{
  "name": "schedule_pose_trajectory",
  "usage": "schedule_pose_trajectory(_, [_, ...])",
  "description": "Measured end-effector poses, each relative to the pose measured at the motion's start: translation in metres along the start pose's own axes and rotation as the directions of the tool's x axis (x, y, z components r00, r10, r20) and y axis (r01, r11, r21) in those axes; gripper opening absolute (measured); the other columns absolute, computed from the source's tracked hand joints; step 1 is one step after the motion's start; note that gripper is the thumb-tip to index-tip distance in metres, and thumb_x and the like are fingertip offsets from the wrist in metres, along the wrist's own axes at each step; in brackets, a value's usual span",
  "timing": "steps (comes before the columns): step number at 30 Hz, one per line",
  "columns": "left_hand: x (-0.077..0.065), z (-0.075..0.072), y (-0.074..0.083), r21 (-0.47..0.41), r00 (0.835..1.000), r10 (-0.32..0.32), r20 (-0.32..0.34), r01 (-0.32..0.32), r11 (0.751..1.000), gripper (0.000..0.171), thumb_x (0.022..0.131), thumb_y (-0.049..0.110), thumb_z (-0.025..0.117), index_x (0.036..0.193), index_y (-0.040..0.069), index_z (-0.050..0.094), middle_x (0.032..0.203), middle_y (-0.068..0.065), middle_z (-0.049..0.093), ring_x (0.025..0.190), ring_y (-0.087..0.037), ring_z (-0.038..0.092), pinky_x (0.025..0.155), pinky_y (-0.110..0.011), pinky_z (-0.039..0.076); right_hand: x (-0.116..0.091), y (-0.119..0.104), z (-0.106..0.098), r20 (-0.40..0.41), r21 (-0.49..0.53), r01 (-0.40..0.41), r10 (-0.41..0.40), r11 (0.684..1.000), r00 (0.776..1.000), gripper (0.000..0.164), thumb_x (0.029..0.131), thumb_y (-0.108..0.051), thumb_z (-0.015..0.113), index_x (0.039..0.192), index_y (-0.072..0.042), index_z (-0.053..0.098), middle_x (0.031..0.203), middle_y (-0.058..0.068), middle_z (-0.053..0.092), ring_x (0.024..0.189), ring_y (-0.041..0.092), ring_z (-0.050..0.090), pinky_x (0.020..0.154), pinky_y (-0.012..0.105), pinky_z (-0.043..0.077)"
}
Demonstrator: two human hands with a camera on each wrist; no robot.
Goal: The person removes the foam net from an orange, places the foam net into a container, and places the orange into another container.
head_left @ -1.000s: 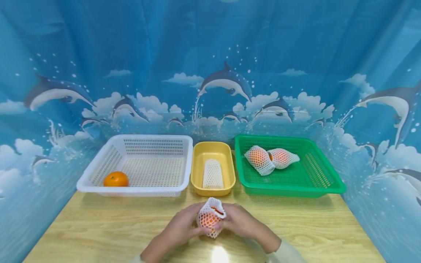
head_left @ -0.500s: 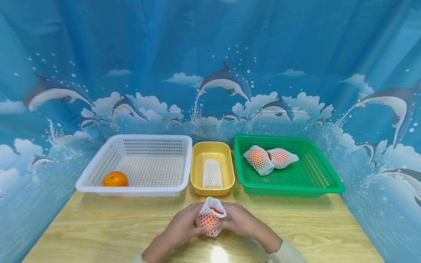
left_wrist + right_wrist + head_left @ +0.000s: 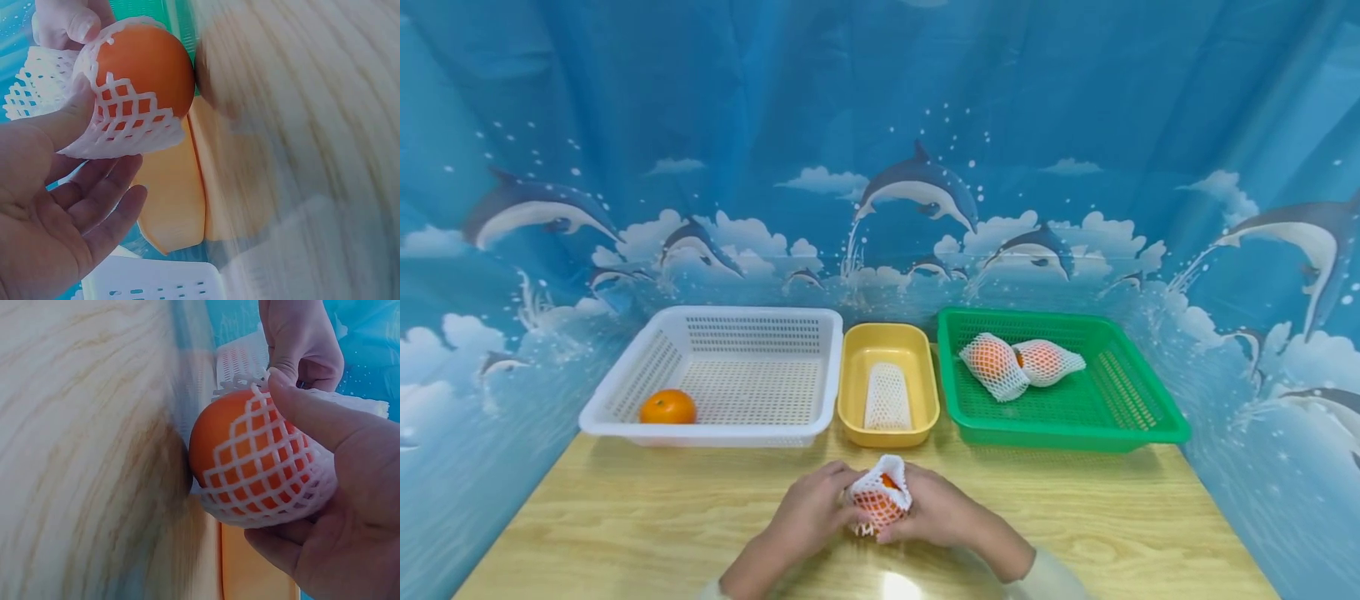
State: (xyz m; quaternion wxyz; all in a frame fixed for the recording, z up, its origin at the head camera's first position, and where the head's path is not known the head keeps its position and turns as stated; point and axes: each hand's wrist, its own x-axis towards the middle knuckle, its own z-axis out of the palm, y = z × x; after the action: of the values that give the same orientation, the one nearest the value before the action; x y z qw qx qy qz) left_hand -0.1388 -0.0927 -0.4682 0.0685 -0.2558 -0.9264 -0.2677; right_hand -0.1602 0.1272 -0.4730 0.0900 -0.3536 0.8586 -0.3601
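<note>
An orange (image 3: pixel 150 65), partly covered by a white foam net (image 3: pixel 891 467), is held between both hands near the front middle of the table. Its lower part is bare in both wrist views, close to the wood. My left hand (image 3: pixel 812 512) pinches the net's edge, thumb on the outside and the other fingers spread below it in the left wrist view. From the other side my right hand (image 3: pixel 936 508) holds the netted orange, its thumb on top of the mesh and fingers underneath. In the head view the net's mouth gapes upward with some orange peel showing inside.
A white basket (image 3: pixel 715 429) at the back left holds a bare orange (image 3: pixel 668 407). The yellow tray (image 3: pixel 850 358) in the middle holds a flat foam net (image 3: pixel 887 398). At the right, a green basket (image 3: pixel 1120 392) contains two netted oranges (image 3: pixel 992 362).
Both hands still hold the netted orange. The net's lower end has shifted left, its mouth has tipped, and the right thumb has moved slightly lower. The head view has shifted a little.
</note>
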Motion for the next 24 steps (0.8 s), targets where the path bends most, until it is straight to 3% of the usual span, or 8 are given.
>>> schedule_pose_trajectory(6, [-0.001,-0.001,0.0,0.006,1.0,0.004,-0.004,-0.004,1.0,0.049,0.072,0.032,0.082,0.114,0.009,0.07,0.098,0.002,0.068,0.084,-0.014,0.064,0.075,-0.032,0.056,0.001,-0.001,0.001,-0.008,-0.025,0.008,-0.008,1.0,1.0,0.065,0.072,-0.036,0.083,0.128,-0.016,0.057,0.117,-0.005,0.064,0.106,0.01,0.06,0.095,0.031,0.05])
schedule_pose_trajectory(14, [0.0,0.001,-0.001,-0.051,0.998,-0.005,0.059,0.008,0.999,0.06,0.074,0.03,0.081,0.125,0.004,0.062,0.12,-0.009,0.067,0.108,-0.026,0.064,0.093,-0.043,0.052,0.0,-0.004,-0.003,-0.012,-0.035,-0.037,0.037,0.999,0.999,0.059,0.075,-0.043,0.077,0.125,-0.016,0.061,0.114,-0.006,0.067,0.104,0.011,0.062,0.094,0.032,0.051])
schedule_pose_trajectory(19, [0.0,0.004,0.001,-0.108,0.996,-0.016,0.092,0.026,0.994,0.072,0.072,0.032,0.082,0.134,0.009,0.055,0.13,-0.007,0.062,0.116,-0.026,0.06,0.098,-0.046,0.049,-0.001,-0.005,-0.007,-0.041,-0.098,-0.041,0.037,0.994,0.998,0.042,0.076,-0.036,0.078,0.11,-0.014,0.066,0.1,-0.007,0.07,0.091,0.007,0.064,0.083,0.026,0.054])
schedule_pose_trajectory(24, [0.0,0.01,0.001,-0.13,0.997,-0.013,0.08,0.024,0.991,0.083,0.074,0.038,0.08,0.144,0.011,0.045,0.138,-0.008,0.056,0.121,-0.027,0.056,0.101,-0.048,0.047,-0.001,-0.007,-0.012,-0.064,-0.126,-0.042,0.034,0.991,0.997,0.025,0.076,-0.024,0.08,0.096,-0.014,0.068,0.088,-0.007,0.071,0.079,0.002,0.062,0.072,0.021,0.054])
